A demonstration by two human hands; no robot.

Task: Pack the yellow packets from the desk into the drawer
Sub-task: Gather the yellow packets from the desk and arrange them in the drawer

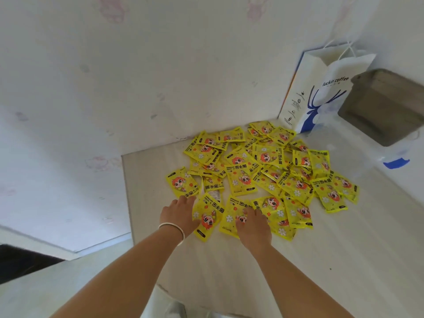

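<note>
On the desk (344, 260), both hands flat on yellow packets (263, 171), left hand (180, 213) and right hand (253, 224) fingertips hidden, drawer unseen

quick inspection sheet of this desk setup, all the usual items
surface: pale desk set in a wall corner
job's things: yellow packets in a loose overlapping heap; drawer not in view
clutter: white and blue paper bag upright at the back, brown box to its right, blue tape
hands: left hand and right hand lie flat on the nearest packets, white bracelet on the left wrist
cables: nothing seen
surroundings: white wall with faint pink prints
</note>
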